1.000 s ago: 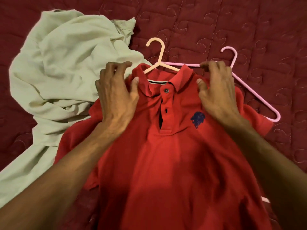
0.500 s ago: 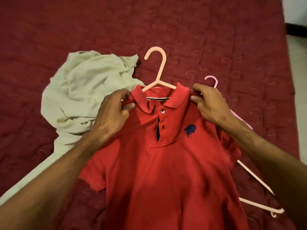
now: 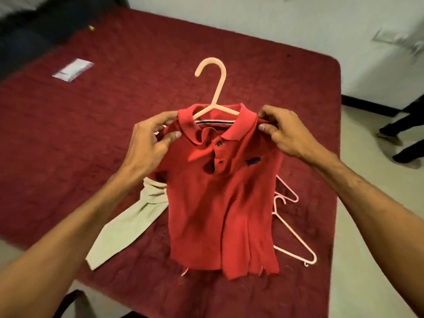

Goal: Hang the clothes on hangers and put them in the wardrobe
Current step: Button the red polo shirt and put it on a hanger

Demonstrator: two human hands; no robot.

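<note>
Centre of frame: I am holding the red polo shirt up over the maroon quilted bed, with its hem hanging free in the lower centre. The peach plastic hanger is sitting inside the neck opening, its arms running under the collar and its hook rising clear toward the upper centre. My left hand is pinching the shoulder fabric just left of the collar between thumb and curled fingers. My right hand is pinching the opposite shoulder in the same way, just right of the collar. Whether either hand is also catching a hanger arm beneath the cloth, I cannot tell. Step in hand, as I am judging it: seating the shoulders squarely on the hanger, the collar and placket lying rumpled. Next move, as I am judging it: one hand is needing to release its shoulder and take the hook, so that the shirt is hanging by the hanger alone for the carry to the wardrobe, which is not appearing in this view. Lower left of the shirt: a pale green garment is lying on the bed, unhung. Lower right: two pink hangers are lying on the cover near the bed's edge. Upper left: a flat white object, blurred, is lying on the bed.
</note>
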